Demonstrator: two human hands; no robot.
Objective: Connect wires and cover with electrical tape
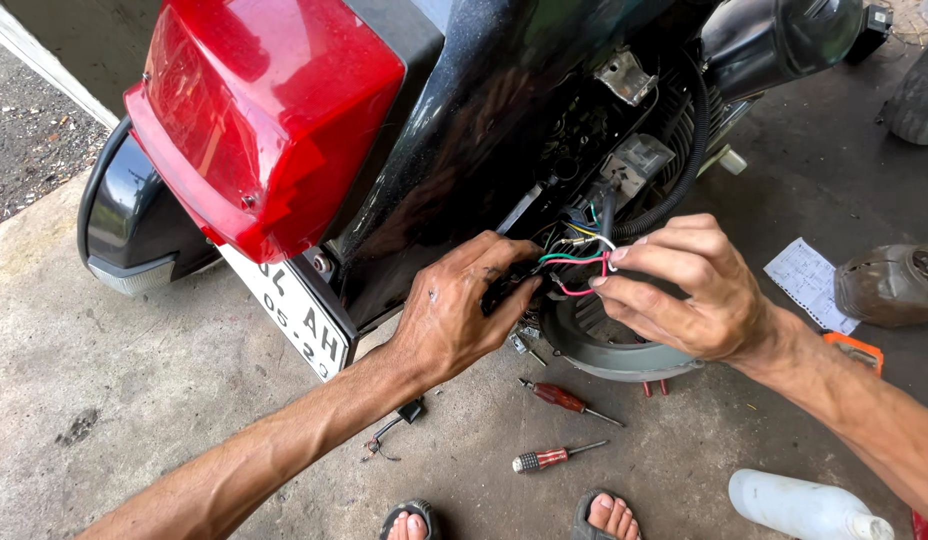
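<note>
the coloured wires point(576, 262) are pinched by the right hand point(684, 295) and, seemingly, gripped by the left hand point(459, 310); strands are best kept separated.

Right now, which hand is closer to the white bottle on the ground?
Right. The right hand holds wires above the white bottle, which lies below its wrist. The left hand is farther away, across the screwdrivers.

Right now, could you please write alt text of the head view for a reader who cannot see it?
Two bare hands, left hand and right hand, hold coloured wires at the open side of a black scooter with a red tail light. Two red-handled screwdrivers lie on the concrete floor, near a white bottle.
</note>
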